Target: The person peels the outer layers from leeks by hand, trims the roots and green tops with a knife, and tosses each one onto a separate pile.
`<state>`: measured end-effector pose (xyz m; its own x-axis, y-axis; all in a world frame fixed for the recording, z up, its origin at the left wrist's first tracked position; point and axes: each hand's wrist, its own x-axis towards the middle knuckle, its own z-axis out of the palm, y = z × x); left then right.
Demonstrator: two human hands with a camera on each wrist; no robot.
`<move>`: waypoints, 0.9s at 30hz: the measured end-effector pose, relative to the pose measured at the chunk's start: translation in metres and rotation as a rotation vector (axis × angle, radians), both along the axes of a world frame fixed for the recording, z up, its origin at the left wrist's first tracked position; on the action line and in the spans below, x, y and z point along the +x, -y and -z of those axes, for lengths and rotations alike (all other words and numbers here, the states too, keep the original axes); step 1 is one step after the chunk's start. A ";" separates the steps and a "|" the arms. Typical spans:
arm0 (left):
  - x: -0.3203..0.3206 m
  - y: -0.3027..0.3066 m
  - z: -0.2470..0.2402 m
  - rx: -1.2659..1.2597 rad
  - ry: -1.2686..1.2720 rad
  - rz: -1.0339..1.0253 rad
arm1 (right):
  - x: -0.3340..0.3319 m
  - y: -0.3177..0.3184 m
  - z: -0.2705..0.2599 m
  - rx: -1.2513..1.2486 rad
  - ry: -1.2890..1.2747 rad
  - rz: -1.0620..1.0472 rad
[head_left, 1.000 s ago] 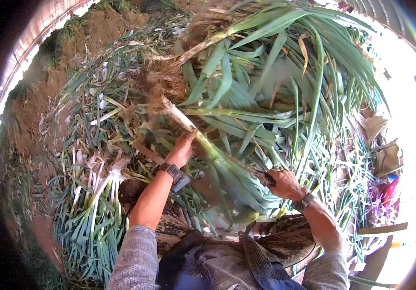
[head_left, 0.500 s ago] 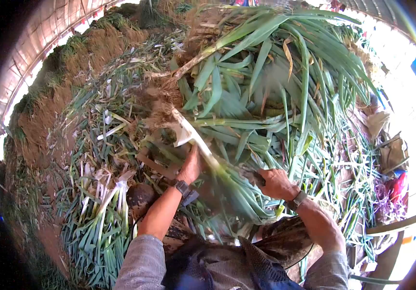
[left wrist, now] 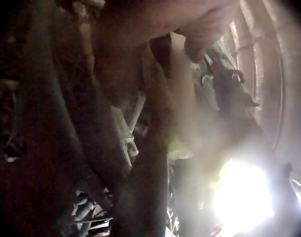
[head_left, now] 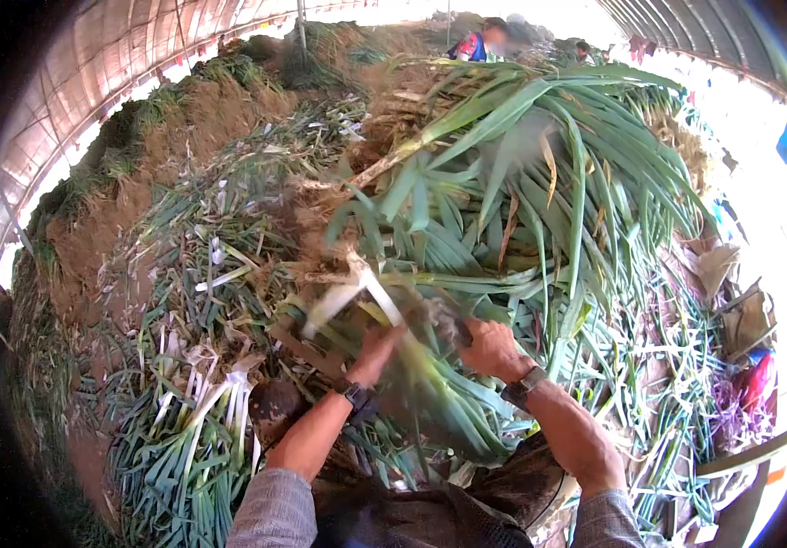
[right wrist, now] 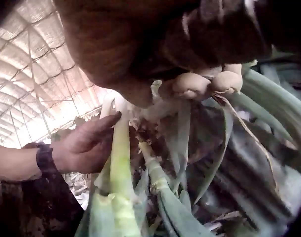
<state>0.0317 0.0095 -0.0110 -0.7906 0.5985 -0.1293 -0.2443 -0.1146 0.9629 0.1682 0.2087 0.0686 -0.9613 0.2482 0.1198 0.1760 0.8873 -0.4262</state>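
In the head view my left hand grips a leek around its shaft, root end pointing away and green leaves toward my lap. A loose white outer layer hangs off the shaft's left side, blurred. The right wrist view shows the left thumb lying across the pale shaft. Just right of the leek, my right hand has its fingers curled round a dark-handled knife, smeared by motion. The left wrist view is dim, with part of the left hand along the top.
A large heap of untrimmed leeks lies ahead and right. Several leeks with white shafts lie bundled at left. Cut leaves litter the ground. A person is at the far end of the arched shelter.
The white outer layer has come away from the shaft and swung left and down. My right hand has moved left, toward the shaft. The head view has tilted up, showing a person far off.
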 end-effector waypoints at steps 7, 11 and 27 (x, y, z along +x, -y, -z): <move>-0.005 0.006 0.008 -0.107 0.047 0.049 | -0.013 0.004 -0.007 0.012 0.033 -0.009; -0.006 0.010 0.009 -0.167 -0.024 0.060 | -0.011 0.007 0.002 0.075 0.009 -0.160; -0.038 0.036 -0.047 0.635 0.433 0.002 | 0.010 -0.001 -0.001 0.028 -0.005 -0.204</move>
